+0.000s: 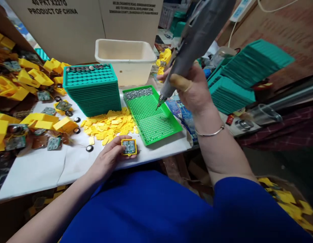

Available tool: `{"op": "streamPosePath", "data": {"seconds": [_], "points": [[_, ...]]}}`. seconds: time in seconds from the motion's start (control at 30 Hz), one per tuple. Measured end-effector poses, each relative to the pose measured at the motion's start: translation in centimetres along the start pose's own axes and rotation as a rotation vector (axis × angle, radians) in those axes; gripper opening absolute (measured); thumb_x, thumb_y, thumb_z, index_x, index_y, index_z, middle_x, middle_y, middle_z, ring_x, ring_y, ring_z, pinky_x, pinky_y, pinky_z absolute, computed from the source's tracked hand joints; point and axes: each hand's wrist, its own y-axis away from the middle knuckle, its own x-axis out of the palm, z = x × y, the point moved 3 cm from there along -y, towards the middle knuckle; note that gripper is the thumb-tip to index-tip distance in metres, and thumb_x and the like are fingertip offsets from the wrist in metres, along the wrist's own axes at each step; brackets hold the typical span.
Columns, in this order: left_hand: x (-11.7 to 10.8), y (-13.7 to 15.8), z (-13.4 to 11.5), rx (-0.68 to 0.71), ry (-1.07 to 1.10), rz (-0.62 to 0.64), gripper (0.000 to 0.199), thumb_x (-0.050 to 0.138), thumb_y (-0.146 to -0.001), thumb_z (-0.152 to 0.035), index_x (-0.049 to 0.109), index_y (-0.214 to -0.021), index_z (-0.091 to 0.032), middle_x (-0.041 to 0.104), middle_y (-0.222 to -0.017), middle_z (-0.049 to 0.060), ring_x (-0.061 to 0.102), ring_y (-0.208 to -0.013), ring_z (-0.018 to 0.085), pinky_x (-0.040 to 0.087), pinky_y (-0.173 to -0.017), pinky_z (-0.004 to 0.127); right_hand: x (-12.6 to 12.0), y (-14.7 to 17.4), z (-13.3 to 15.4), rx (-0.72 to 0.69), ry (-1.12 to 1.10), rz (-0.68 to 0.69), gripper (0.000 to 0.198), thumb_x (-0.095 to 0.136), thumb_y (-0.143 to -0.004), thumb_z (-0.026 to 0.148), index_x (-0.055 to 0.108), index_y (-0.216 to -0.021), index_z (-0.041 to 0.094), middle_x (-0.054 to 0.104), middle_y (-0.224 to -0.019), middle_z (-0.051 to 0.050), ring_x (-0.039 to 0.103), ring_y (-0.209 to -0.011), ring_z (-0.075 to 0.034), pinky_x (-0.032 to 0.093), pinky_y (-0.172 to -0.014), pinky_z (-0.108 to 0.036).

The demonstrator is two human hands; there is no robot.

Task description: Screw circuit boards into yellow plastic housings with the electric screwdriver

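My left hand (113, 152) grips a small yellow plastic case (129, 155) with a green circuit board (129, 147) set in its open side, near the table's front edge. In my right hand (194, 87) is a grey electric screwdriver (189, 47), tilted with its bit pointing down and left. A finger of that hand wears a tan cover. The bit hangs over a green perforated tray (151, 133); whether a screw sits on its tip is too small to tell. Loose screws (139, 93) are heaped at the tray's far end, and several stand in its holes.
Small yellow plastic pieces (110, 126) lie heaped left of the tray. Behind them rises a stack of teal trays (92, 94), beside a white bin (134, 71). Yellow cases with wired boards (52, 125) crowd the left. More teal trays (255, 71) lean at the right.
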Motion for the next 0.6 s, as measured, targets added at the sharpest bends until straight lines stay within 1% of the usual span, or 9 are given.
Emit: {"op": "streamPosePath", "data": {"seconds": [0.07, 0.13, 0.17, 0.23, 0.33, 0.47, 0.6], "points": [[0.3, -0.4, 0.0, -0.009, 0.000, 0.006, 0.033, 0.065, -0.079, -0.027, 0.060, -0.110, -0.017, 0.071, -0.101, 0.007, 0.069, -0.094, 0.024, 0.057, -0.082, 0.036, 1.4, 0.3, -0.4, 0.036, -0.056, 0.017, 0.032, 0.064, -0.082, 0.047, 0.061, -0.084, 0.016, 0.068, -0.075, 0.005, 0.067, -0.067, -0.007, 0.050, -0.060, -0.020], [0.4, -0.6, 0.0, -0.019, 0.005, -0.001, 0.036, 0.066, -0.079, -0.028, 0.059, -0.112, -0.017, 0.071, -0.100, 0.007, 0.068, -0.094, 0.024, 0.057, -0.083, 0.036, 2.9, 0.8, -0.9, 0.043, -0.079, -0.003, 0.032, 0.063, -0.085, 0.051, 0.058, -0.091, 0.020, 0.059, -0.067, 0.005, 0.061, -0.057, -0.008, 0.052, -0.053, -0.022], [0.4, -0.6, 0.0, -0.024, 0.006, -0.009, 0.036, 0.066, -0.079, -0.028, 0.059, -0.113, -0.016, 0.071, -0.100, 0.007, 0.068, -0.094, 0.024, 0.057, -0.084, 0.036, 3.7, 1.1, -1.2, 0.050, -0.056, -0.016, 0.033, 0.058, -0.088, 0.054, 0.056, -0.094, 0.022, 0.057, -0.065, 0.005, 0.058, -0.055, -0.008, 0.052, -0.052, -0.023], [0.4, -0.5, 0.0, -0.032, 0.009, -0.023, 0.037, 0.066, -0.079, -0.028, 0.059, -0.113, -0.016, 0.071, -0.101, 0.007, 0.068, -0.093, 0.023, 0.056, -0.084, 0.036, 5.1, 1.6, -2.0, 0.076, 0.018, -0.038, 0.036, 0.046, -0.093, 0.059, 0.053, -0.097, 0.024, 0.054, -0.066, 0.004, 0.054, -0.053, -0.009, 0.051, -0.051, -0.025], [0.4, -0.4, 0.1, -0.037, 0.011, -0.018, 0.035, 0.065, -0.081, -0.028, 0.059, -0.113, -0.016, 0.071, -0.101, 0.006, 0.068, -0.094, 0.022, 0.056, -0.084, 0.033, 6.6, 2.0, -3.1, 0.110, 0.065, -0.083, 0.043, 0.038, -0.094, 0.064, 0.050, -0.101, 0.024, 0.053, -0.070, 0.002, 0.053, -0.054, -0.009, 0.051, -0.051, -0.026], [0.2, -0.4, 0.3, -0.034, 0.009, -0.016, 0.033, 0.064, -0.083, -0.028, 0.060, -0.114, -0.017, 0.071, -0.102, 0.005, 0.067, -0.094, 0.021, 0.056, -0.083, 0.031, 7.7, 2.0, -3.8, 0.135, 0.033, -0.113, 0.047, 0.040, -0.092, 0.067, 0.050, -0.100, 0.022, 0.050, -0.070, 0.002, 0.053, -0.055, -0.009, 0.050, -0.050, -0.025], [0.1, -0.5, 0.4, -0.034, 0.002, -0.009, 0.033, 0.063, -0.084, -0.028, 0.060, -0.115, -0.017, 0.070, -0.104, 0.005, 0.067, -0.094, 0.021, 0.056, -0.084, 0.033, 7.9, 1.9, -3.8, 0.175, -0.067, -0.132, 0.047, 0.048, -0.086, 0.069, 0.051, -0.088, 0.022, 0.045, -0.063, 0.004, 0.048, -0.051, -0.008, 0.044, -0.047, -0.023]]}}
